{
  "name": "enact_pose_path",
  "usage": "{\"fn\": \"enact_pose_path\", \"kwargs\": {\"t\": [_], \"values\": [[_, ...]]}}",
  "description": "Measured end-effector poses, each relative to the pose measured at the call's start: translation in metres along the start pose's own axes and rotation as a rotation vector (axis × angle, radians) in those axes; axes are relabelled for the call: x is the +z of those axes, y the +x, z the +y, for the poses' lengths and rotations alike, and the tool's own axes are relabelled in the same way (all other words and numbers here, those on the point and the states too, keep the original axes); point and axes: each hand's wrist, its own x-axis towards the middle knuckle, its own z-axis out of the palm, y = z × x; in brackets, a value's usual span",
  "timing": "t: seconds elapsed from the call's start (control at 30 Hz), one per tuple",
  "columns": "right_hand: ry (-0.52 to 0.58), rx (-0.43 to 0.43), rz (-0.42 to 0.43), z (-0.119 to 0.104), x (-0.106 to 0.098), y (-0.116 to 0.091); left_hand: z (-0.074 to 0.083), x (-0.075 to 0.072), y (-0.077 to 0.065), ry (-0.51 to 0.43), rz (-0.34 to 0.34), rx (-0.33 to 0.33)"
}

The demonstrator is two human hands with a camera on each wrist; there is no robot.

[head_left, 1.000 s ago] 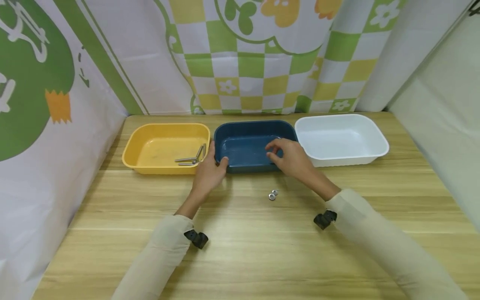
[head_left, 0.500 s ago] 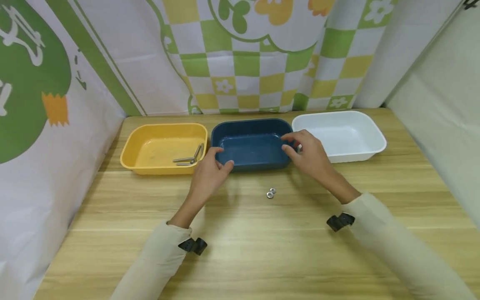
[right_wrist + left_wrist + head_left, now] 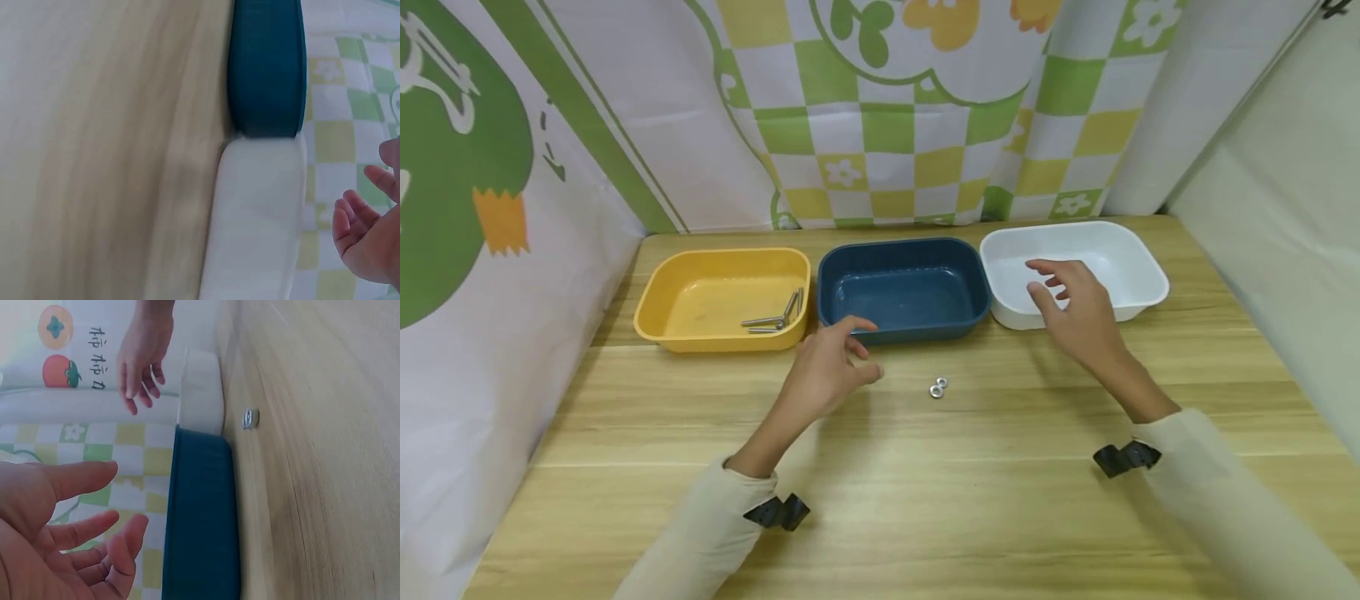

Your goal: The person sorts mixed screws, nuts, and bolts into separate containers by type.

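My left hand (image 3: 827, 371), fingers loosely bent, hovers just in front of the near left corner of the dark blue tray (image 3: 902, 337) and holds nothing. Over the front of the white tray (image 3: 1138, 304) hangs my right hand (image 3: 1082, 317), its fingers relaxed and nothing between them. Two small silver rings, like nuts (image 3: 937, 391), lie close together on the table in front of the blue tray. In the left wrist view these nuts (image 3: 250, 419) look thick and shiny. The right wrist view shows the right hand (image 3: 369, 234) raised beside the white tray (image 3: 256, 219).
On the left stands a yellow tray (image 3: 722, 343) with several thin metal rods (image 3: 763, 321), like bolts, in its near right corner. The three trays form a row at the back of the wooden table (image 3: 925, 500). Behind them hangs a checkered cloth (image 3: 887, 133).
My left hand has let go of the blue tray's left corner and drawn back toward me. The right hand has gone from above the blue tray to the right, over the white one.
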Motion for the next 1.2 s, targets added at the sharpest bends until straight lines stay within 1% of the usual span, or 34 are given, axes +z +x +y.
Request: {"fn": "enact_pose_path", "kwargs": {"t": [0.07,0.1,0.17,0.27,0.33,0.4,0.47,0.6,0.7,0.8,0.83,0.93,1.0,1.1,1.2], "values": [[-0.009,0.016,0.016,0.007,-0.005,-0.004,0.001,-0.001,-0.002,-0.013,-0.03,0.012],[-0.017,0.024,0.025,0.01,-0.008,-0.006,0.0,-0.001,-0.003,-0.038,-0.054,0.017],[-0.032,0.033,0.052,0.018,-0.014,-0.008,-0.002,0.0,-0.004,-0.158,-0.13,0.01],[-0.068,0.041,0.102,0.032,-0.025,-0.01,-0.006,0.003,-0.006,-0.36,-0.248,-0.067],[-0.088,0.07,0.134,0.043,-0.034,-0.011,-0.009,0.006,-0.007,-0.461,-0.296,-0.13],[-0.118,0.128,0.157,0.053,-0.044,-0.012,-0.011,0.011,-0.008,-0.5,-0.293,-0.169],[-0.144,0.223,0.166,0.062,-0.052,-0.014,-0.015,0.017,-0.008,-0.533,-0.275,-0.189],[-0.217,0.415,0.149,0.075,-0.067,-0.018,-0.021,0.032,-0.007,-0.583,-0.256,-0.226],[-0.259,0.5,0.125,0.083,-0.077,-0.021,-0.023,0.044,-0.004,-0.616,-0.259,-0.244],[-0.277,0.522,0.098,0.093,-0.085,-0.021,-0.021,0.057,-0.001,-0.662,-0.252,-0.255],[-0.273,0.517,0.086,0.097,-0.087,-0.022,-0.02,0.061,0.0,-0.68,-0.251,-0.261],[-0.237,0.493,0.083,0.108,-0.089,-0.023,-0.017,0.072,0.004,-0.722,-0.258,-0.268],[-0.192,0.501,0.082,0.115,-0.089,-0.025,-0.015,0.079,0.007,-0.734,-0.263,-0.273],[-0.137,0.522,0.078,0.122,-0.087,-0.025,-0.012,0.085,0.009,-0.708,-0.253,-0.275],[-0.101,0.553,0.049,0.128,-0.082,-0.026,-0.011,0.089,0.011,-0.627,-0.211,-0.28]]}}
